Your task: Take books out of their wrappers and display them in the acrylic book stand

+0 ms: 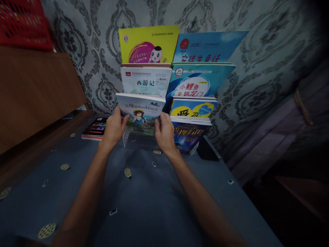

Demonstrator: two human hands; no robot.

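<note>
Between my hands is a white-topped book (141, 109) with a girl in a yellow hat on its cover. My left hand (114, 127) grips its left edge and my right hand (165, 132) its right edge, fingers wrapped behind. The book stands nearly upright in the front left row of a clear stand (125, 139). Behind it rise a white book (146, 80) and a yellow book (150, 43). Right of it, in stepped rows, are a dark blue book (191, 135), a yellow-and-blue book (192, 108), a teal book (199, 80) and a blue book (209, 46).
A book with a dark cover (96, 127) lies flat left of the stand. A wooden cabinet (38, 96) with a red basket (24, 24) on top borders the left side. A black object (208, 151) lies right of the stand on the patterned blue tabletop (144, 206). A curtain (277, 127) hangs right.
</note>
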